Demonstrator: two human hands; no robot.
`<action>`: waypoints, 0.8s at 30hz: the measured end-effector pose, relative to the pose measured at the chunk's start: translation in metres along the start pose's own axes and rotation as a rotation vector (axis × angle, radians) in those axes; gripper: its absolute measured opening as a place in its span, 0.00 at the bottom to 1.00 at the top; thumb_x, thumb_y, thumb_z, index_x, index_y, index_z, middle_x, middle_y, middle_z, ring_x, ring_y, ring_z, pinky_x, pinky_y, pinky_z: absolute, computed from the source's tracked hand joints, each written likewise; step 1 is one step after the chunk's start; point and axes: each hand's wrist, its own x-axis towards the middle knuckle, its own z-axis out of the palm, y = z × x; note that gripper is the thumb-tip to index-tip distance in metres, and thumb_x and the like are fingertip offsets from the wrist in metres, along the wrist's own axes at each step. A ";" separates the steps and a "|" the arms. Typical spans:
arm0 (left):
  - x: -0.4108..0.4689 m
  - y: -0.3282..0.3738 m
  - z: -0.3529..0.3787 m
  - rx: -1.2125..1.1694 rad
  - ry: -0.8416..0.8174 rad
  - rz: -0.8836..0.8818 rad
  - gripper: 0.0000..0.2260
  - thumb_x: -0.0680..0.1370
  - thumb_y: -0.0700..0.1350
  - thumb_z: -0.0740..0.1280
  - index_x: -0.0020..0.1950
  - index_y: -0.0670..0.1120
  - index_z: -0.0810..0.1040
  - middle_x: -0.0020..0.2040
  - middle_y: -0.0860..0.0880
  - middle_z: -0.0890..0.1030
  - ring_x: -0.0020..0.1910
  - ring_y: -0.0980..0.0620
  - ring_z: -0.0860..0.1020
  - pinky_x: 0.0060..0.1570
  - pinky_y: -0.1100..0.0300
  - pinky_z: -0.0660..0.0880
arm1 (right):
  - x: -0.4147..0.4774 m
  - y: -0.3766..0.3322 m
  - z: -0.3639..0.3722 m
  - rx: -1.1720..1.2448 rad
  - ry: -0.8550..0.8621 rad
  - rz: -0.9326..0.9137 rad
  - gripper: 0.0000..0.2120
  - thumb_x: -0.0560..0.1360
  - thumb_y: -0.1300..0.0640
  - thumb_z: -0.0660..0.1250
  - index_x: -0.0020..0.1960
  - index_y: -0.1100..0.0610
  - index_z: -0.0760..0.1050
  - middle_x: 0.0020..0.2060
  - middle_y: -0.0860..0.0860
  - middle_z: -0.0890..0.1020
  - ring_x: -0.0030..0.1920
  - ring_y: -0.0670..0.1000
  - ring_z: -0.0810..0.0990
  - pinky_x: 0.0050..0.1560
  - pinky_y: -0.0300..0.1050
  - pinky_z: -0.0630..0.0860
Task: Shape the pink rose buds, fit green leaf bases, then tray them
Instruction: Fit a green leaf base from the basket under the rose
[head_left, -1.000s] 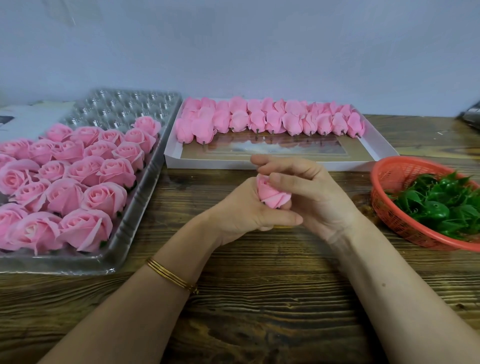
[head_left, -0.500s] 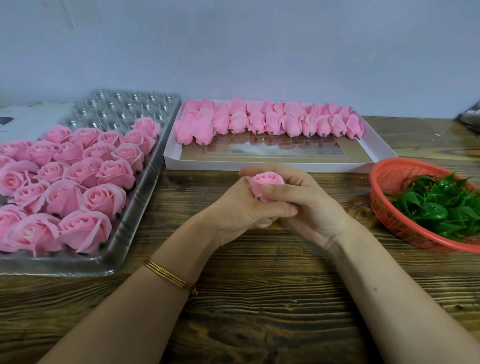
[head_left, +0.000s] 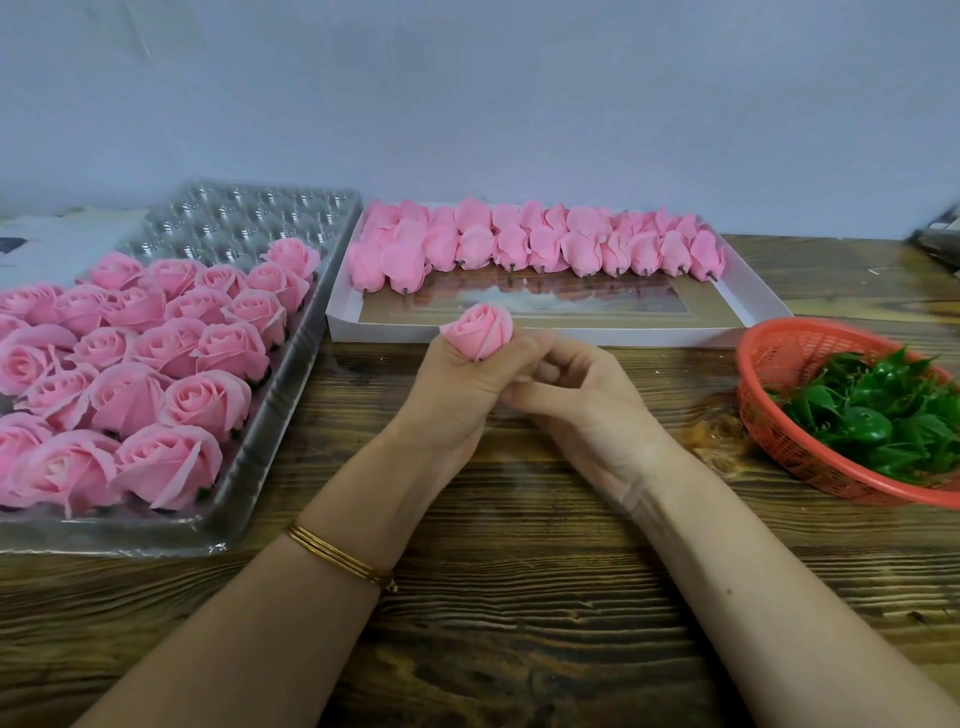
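Note:
My left hand (head_left: 457, 395) grips a pink rose bud (head_left: 480, 332) upright above the wooden table, its petals tightly wrapped. Close against it on the right is my right hand (head_left: 587, 400), fingers loosely curled, with nothing visible in them. A clear plastic tray (head_left: 291, 332) on the left holds several opened pink roses (head_left: 208, 400); its far cells are bare. A white shallow box (head_left: 571, 335) behind my hands holds a row of several unshaped buds (head_left: 519, 244). At the right, a red mesh basket (head_left: 748, 395) contains several green leaf bases (head_left: 872, 415).
The wooden table (head_left: 519, 597) runs to a pale wall at the back. A white sheet (head_left: 47, 244) lies behind the tray at far left. A dark object (head_left: 940, 244) pokes in at the right edge.
The bud has turned from lying sideways to standing upright and has risen slightly. My right hand has come off the bud's top and dropped to the right of my left hand.

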 end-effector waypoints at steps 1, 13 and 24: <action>0.001 -0.001 0.000 -0.007 0.001 -0.006 0.06 0.72 0.41 0.72 0.34 0.46 0.82 0.38 0.40 0.80 0.39 0.46 0.79 0.43 0.58 0.79 | 0.000 0.000 0.001 0.001 0.003 0.003 0.18 0.70 0.76 0.67 0.59 0.73 0.74 0.51 0.68 0.76 0.54 0.61 0.75 0.61 0.54 0.74; -0.001 -0.002 0.001 -0.035 -0.031 -0.012 0.13 0.77 0.36 0.68 0.34 0.47 0.80 0.34 0.46 0.81 0.36 0.51 0.80 0.39 0.61 0.79 | 0.002 0.005 -0.001 0.023 0.027 0.013 0.14 0.66 0.71 0.71 0.52 0.67 0.80 0.50 0.68 0.79 0.52 0.61 0.77 0.64 0.57 0.73; -0.002 0.000 0.002 -0.026 -0.010 -0.022 0.06 0.75 0.35 0.71 0.44 0.46 0.82 0.35 0.47 0.83 0.36 0.52 0.81 0.38 0.62 0.78 | 0.004 0.005 -0.002 0.023 0.066 0.027 0.15 0.69 0.77 0.68 0.52 0.65 0.82 0.47 0.64 0.83 0.50 0.59 0.81 0.61 0.53 0.76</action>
